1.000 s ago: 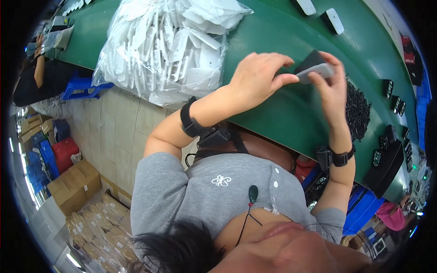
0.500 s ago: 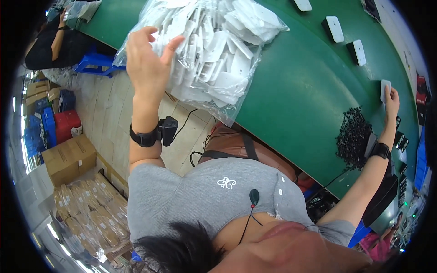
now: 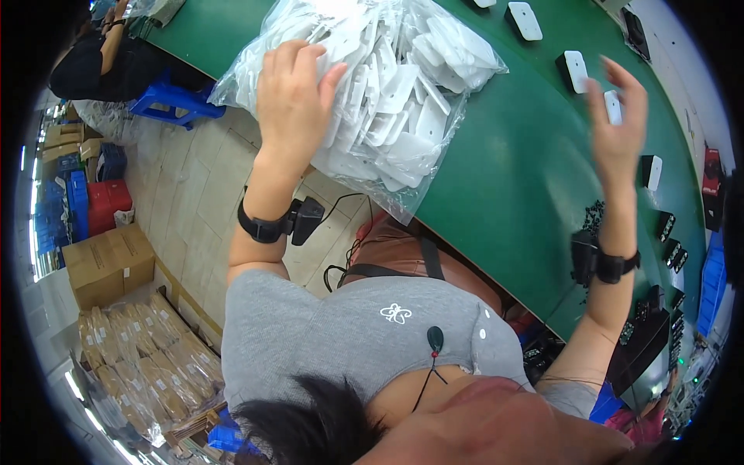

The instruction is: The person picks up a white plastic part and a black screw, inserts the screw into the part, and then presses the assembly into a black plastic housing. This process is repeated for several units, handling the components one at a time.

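A clear plastic bag (image 3: 434,167) full of flat white plastic plates (image 3: 399,85) lies at the table's left edge. My left hand (image 3: 293,101) rests over the plates at the bag's left side, thumb apart from the fingers, with no plate visibly gripped. My right hand (image 3: 618,136) is raised over the right side of the table, thumb and fingers spread, holding nothing. It partly covers a white-topped black box (image 3: 613,107). Another such box (image 3: 573,71) stands just beyond it, and one more (image 3: 651,172) sits to the right of my wrist.
The green table (image 3: 496,170) runs diagonally. A pile of small black parts (image 3: 594,215) is mostly hidden by my right forearm. Several circuit-like pieces (image 3: 673,252) line the right edge. A co-worker's arm (image 3: 112,46), a blue stool (image 3: 174,101) and cartons (image 3: 108,263) are at left.
My right hand has let go of the white-topped box at the far right and moved up and leftward. My left hand stays over the plates. The whole view has shifted slightly.
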A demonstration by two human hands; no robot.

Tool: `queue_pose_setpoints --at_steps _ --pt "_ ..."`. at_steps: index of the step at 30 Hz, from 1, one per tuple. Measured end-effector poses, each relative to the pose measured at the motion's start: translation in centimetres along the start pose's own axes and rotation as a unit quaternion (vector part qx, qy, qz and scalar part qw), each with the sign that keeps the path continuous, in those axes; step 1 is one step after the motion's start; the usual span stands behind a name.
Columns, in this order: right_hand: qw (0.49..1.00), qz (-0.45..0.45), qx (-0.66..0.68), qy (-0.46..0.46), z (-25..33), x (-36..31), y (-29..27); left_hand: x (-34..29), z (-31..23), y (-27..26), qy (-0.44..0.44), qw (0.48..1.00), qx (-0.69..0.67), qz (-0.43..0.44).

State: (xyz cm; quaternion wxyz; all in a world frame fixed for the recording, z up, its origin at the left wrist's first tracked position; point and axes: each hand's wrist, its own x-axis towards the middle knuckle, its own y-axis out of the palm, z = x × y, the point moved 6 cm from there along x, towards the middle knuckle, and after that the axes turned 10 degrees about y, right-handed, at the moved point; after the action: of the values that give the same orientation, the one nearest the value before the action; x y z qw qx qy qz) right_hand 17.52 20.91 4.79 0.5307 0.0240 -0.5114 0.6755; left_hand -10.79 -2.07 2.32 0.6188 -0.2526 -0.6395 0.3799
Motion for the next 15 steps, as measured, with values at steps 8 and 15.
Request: queue_pose_setpoints --at_steps 8,15 --pt "0.987 0.029 -0.088 -0.129 10.6 -0.7 9.9 5.1 -3.9 0.8 0.135 0.983 -0.105 -0.062" --pt "0.994 0.031 -0.064 -0.083 7.6 0.4 9.2 -0.2 -13.6 0.6 0.26 0.94 -0.176 0.13"
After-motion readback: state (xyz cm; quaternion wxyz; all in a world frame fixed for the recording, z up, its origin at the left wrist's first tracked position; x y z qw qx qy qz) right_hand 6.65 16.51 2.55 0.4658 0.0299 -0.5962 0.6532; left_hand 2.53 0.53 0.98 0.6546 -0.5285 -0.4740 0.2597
